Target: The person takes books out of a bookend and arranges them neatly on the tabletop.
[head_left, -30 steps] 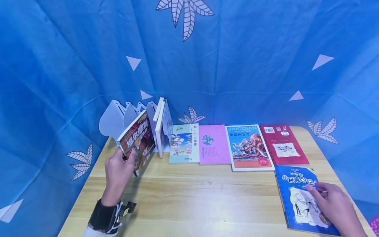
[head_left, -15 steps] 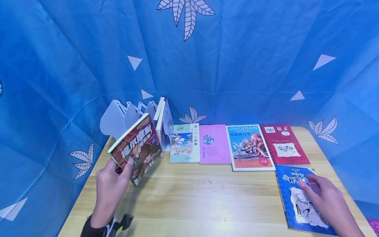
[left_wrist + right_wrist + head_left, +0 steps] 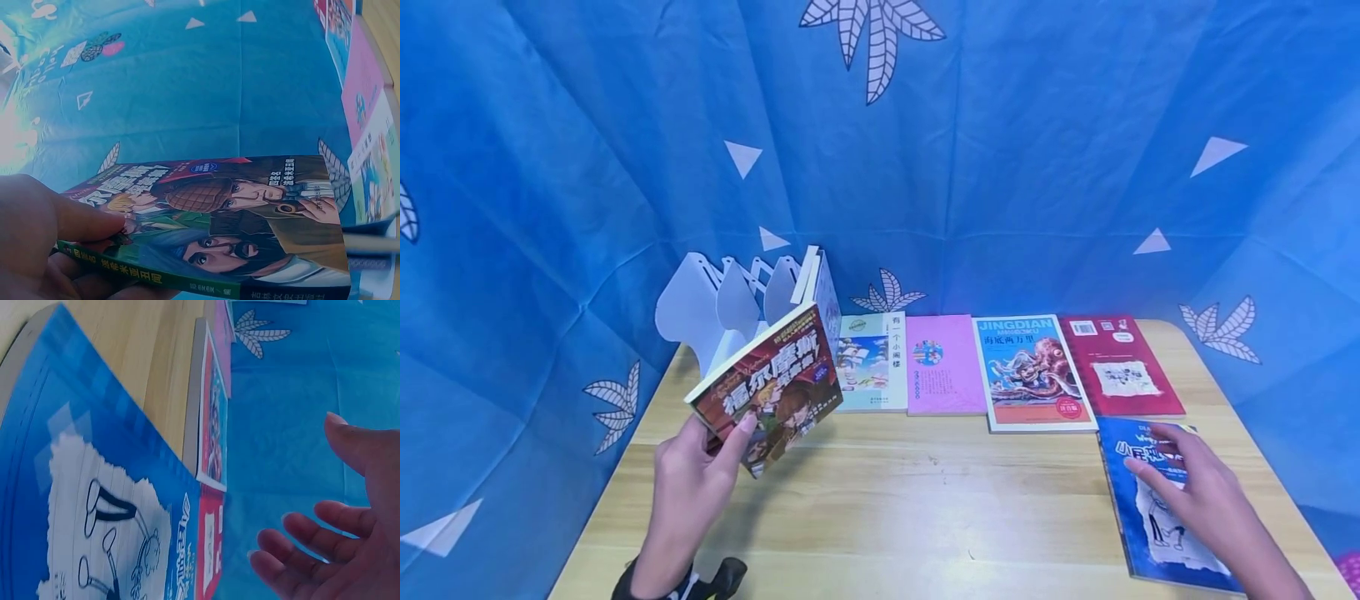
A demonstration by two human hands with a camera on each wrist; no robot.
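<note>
My left hand (image 3: 696,479) grips a brown-red illustrated paperback book (image 3: 782,387) by its lower left edge, thumb on the cover, in front of the rack. The left wrist view shows this book (image 3: 231,225) with the thumb on its front and fingers under its spine. Over the blue comic-style book (image 3: 1165,508) hovers my right hand (image 3: 1210,492), its fingers relaxed and holding nothing. In the right wrist view that hand (image 3: 331,544) is apart from the blue book (image 3: 100,487).
A white folding book rack (image 3: 688,308) at the back left has books standing in its right end. Rightward lie a pale green book (image 3: 868,367), a pink book (image 3: 946,367), an octopus-cover book (image 3: 1037,375) and a red book (image 3: 1123,367). Blue cloth (image 3: 1037,167) hangs behind the wooden table (image 3: 910,508).
The left hand has drawn the book away from the rack, toward me and to the right, turning its cover more to view. My right hand has shifted left above the blue book.
</note>
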